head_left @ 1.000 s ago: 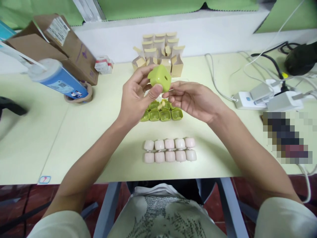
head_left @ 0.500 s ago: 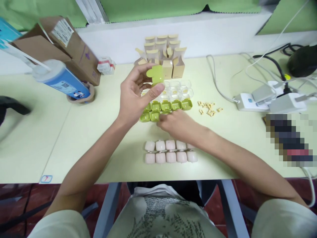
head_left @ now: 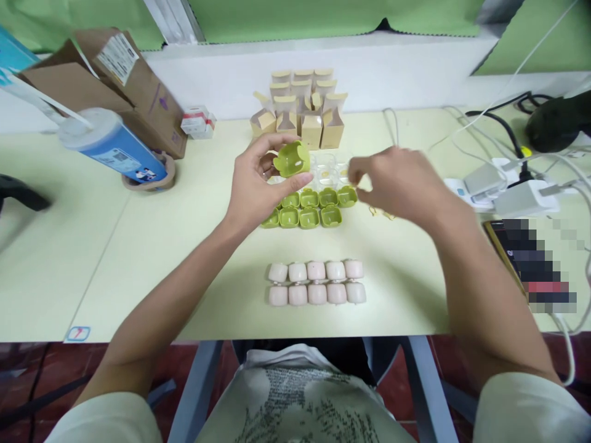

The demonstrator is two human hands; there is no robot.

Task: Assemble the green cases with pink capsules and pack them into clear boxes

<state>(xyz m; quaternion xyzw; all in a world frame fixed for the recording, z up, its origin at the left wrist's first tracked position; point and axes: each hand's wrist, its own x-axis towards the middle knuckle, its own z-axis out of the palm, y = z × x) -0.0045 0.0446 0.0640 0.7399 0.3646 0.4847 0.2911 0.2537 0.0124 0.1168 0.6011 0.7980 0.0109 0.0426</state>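
My left hand [head_left: 263,175] grips a small green plastic cup [head_left: 292,161] between thumb and fingers, raised and tilted so its hollow inside faces me. My right hand [head_left: 392,181], slightly blurred, hovers over the right end of the green cups [head_left: 309,217], with a gap between its thumb and index finger and nothing visible in it. Those cups stand in two rows with their hollows up. Behind them are clear plastic cups [head_left: 325,174], partly hidden by my hands. Small yellow clip-like pieces [head_left: 388,215] lie under my right hand, mostly covered.
Two rows of pale pinkish rounded pieces [head_left: 316,294] sit near the front edge. Open small cardboard boxes [head_left: 311,132] stand at the back. Left are a large carton [head_left: 138,104] and a blue canister [head_left: 122,151]; right are a power strip [head_left: 457,191], cables and a phone [head_left: 508,252].
My right hand has left the front row of green cups and moved up and right, toward the yellow pieces. The green cup in my left hand has turned to show its inside.
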